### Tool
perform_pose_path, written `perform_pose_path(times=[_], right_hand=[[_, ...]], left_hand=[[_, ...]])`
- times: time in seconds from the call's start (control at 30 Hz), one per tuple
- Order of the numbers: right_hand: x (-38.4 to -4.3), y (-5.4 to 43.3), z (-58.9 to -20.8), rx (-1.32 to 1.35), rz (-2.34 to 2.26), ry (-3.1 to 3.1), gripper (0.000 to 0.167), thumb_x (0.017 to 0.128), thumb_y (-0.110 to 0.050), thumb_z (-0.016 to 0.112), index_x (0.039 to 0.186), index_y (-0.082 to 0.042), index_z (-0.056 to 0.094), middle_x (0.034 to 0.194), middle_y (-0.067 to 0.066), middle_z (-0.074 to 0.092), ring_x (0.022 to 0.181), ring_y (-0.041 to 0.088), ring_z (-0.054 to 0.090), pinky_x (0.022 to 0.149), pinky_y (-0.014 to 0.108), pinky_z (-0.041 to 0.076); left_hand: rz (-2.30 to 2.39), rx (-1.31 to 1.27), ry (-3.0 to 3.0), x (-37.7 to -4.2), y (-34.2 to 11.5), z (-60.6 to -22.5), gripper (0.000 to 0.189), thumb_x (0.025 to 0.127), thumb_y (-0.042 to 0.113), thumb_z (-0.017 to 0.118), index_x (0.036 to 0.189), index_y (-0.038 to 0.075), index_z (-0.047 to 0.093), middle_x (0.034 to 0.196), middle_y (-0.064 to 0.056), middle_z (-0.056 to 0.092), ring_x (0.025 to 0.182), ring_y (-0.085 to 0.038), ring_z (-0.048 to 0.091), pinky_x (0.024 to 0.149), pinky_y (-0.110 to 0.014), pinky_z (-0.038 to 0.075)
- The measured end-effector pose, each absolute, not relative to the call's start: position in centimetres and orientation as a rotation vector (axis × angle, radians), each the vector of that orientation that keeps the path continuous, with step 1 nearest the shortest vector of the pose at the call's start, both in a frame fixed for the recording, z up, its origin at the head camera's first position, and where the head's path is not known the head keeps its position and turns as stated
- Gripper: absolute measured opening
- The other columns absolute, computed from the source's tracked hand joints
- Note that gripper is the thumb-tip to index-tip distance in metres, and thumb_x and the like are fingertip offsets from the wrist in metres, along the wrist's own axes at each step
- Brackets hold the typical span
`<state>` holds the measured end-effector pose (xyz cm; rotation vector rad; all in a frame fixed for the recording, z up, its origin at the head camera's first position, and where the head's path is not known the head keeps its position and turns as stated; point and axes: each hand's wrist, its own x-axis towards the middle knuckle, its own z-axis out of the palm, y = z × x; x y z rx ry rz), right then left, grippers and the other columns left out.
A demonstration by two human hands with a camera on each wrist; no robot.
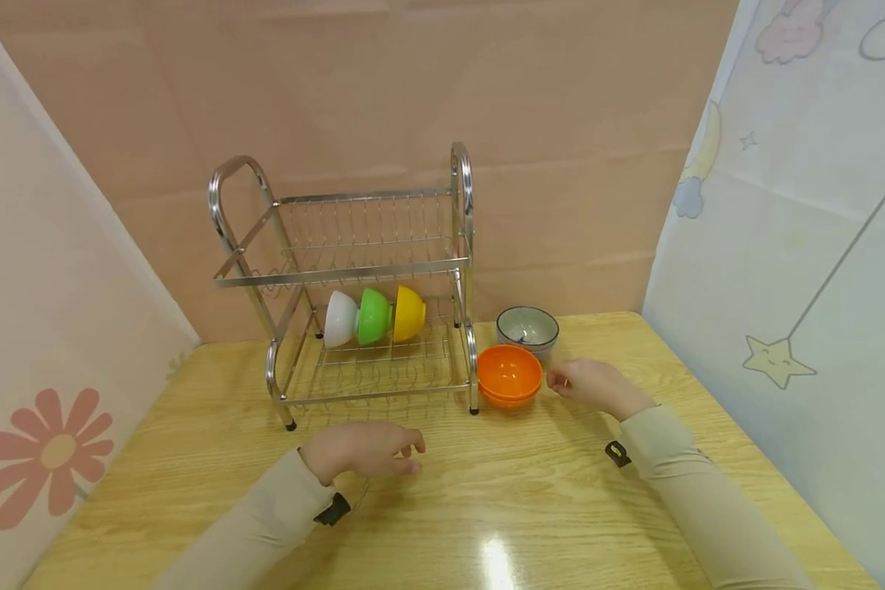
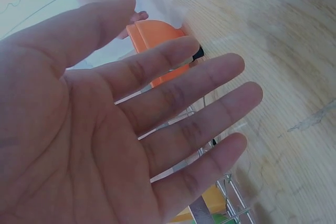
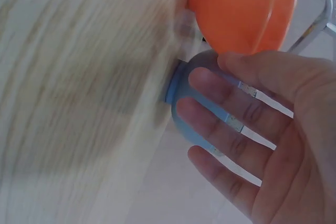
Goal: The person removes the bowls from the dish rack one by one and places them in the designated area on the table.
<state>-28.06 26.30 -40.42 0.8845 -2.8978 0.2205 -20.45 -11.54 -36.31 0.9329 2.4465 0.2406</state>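
Two nested orange bowls (image 1: pixel 509 375) stand on the table just right of the dish rack. Behind them is a grey bowl (image 1: pixel 528 325) with a dark rim. My right hand (image 1: pixel 592 385) is just right of the orange bowls, its fingers slightly bent and holding nothing. In the right wrist view its thumb overlaps the lower edge of the orange bowl (image 3: pixel 241 9), and the fingers pass in front of the grey-blue bowl (image 3: pixel 191 121). Nearer the front, my left hand (image 1: pixel 369 451) hovers over the table before the rack, fingers spread and palm bare in the left wrist view.
A two-tier metal dish rack (image 1: pixel 342 272) stands at the back left. On its lower tier, a white bowl (image 1: pixel 340 319), a green bowl (image 1: pixel 374 316) and a yellow bowl (image 1: pixel 410 314) lean on their sides in a row. Patterned cloth walls flank the wooden table (image 1: pixel 487 492).
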Motion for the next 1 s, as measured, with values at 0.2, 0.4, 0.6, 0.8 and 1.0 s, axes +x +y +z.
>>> perform_pose_path(times=[0.2, 0.4, 0.6, 0.8, 1.0], right_hand=[[-28.0, 26.0, -40.6, 0.917, 0.232, -2.888, 0.011, 0.088, -0.010, 0.066, 0.082, -0.018, 0.061, 0.076, -0.010, 0.060, 0.064, 0.006, 0.050, 0.057, 0.027, 0.044], [-28.0, 26.0, -40.5, 0.897, 0.248, -2.929, 0.006, 0.090, -0.012, 0.064, 0.086, -0.016, 0.064, 0.077, -0.010, 0.063, 0.067, 0.007, 0.055, 0.060, 0.030, 0.049], [-28.0, 26.3, -40.5, 0.896, 0.279, -2.932, 0.007, 0.090, -0.012, 0.063, 0.085, -0.017, 0.063, 0.079, -0.009, 0.064, 0.072, 0.009, 0.060, 0.062, 0.032, 0.050], [-28.0, 26.6, -40.8, 0.899, 0.286, -2.930, 0.009, 0.089, -0.011, 0.064, 0.084, -0.018, 0.061, 0.080, -0.010, 0.064, 0.072, 0.008, 0.058, 0.062, 0.031, 0.049], [-28.3, 26.5, -40.9, 0.913, 0.293, -2.930, 0.006, 0.090, -0.011, 0.063, 0.089, -0.016, 0.065, 0.084, -0.009, 0.066, 0.079, 0.011, 0.063, 0.067, 0.033, 0.053]], left_hand=[[0.267, 0.920, 2.479, -20.6, -11.3, -35.7, 0.032, 0.099, 0.034, 0.055, 0.126, 0.017, 0.058, 0.118, -0.002, 0.066, 0.105, -0.017, 0.063, 0.089, -0.036, 0.051], [0.474, 1.014, 2.611, -22.6, -11.4, -33.7, 0.028, 0.101, 0.028, 0.053, 0.122, 0.012, 0.061, 0.111, -0.005, 0.068, 0.095, -0.016, 0.065, 0.082, -0.035, 0.054], [0.791, 0.913, 2.698, -26.9, -12.2, -31.7, 0.023, 0.102, 0.024, 0.049, 0.114, 0.011, 0.063, 0.099, -0.002, 0.068, 0.084, -0.012, 0.061, 0.075, -0.030, 0.051], [1.146, 0.608, 2.699, -31.0, -12.8, -30.3, 0.031, 0.103, 0.022, 0.044, 0.123, 0.002, 0.055, 0.112, -0.015, 0.064, 0.097, -0.030, 0.063, 0.083, -0.036, 0.053], [1.421, 0.278, 2.640, -34.0, -12.6, -30.2, 0.044, 0.101, 0.021, 0.043, 0.139, -0.001, 0.042, 0.136, -0.023, 0.050, 0.123, -0.037, 0.052, 0.103, -0.046, 0.043]])
